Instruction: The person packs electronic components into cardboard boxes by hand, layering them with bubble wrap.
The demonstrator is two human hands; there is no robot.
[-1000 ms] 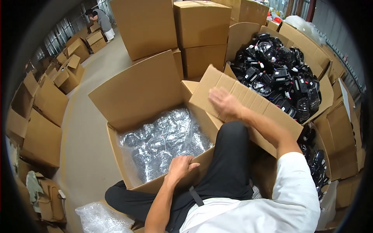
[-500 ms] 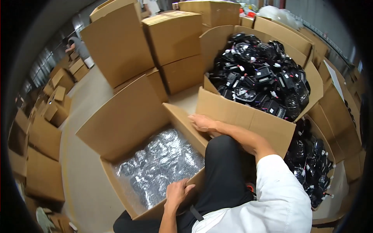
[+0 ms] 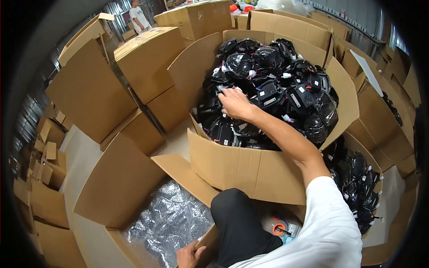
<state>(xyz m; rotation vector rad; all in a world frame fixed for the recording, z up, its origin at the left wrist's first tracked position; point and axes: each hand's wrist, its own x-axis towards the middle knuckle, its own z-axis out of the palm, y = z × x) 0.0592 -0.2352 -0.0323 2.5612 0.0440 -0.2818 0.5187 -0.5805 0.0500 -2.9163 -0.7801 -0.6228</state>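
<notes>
Warehouse floor, cartons all round: right hand (image 3: 234, 103) now reaches onto bagged black parts (image 3: 277, 89), fingers spread; left hand (image 3: 190, 254) grips carton edge (image 3: 208, 236).

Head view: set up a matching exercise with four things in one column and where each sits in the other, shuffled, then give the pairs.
Things:
1. right hand
2. left hand
3. bubble-wrapped packs
4. roll of tape

Places:
A. filling the open carton at the lower left
B. on the pile of black bagged parts in the big carton
C. on the near edge of the lower carton
D. low down, between the dark trouser leg and the big carton's wall

Pairs: 1-B, 2-C, 3-A, 4-D
</notes>
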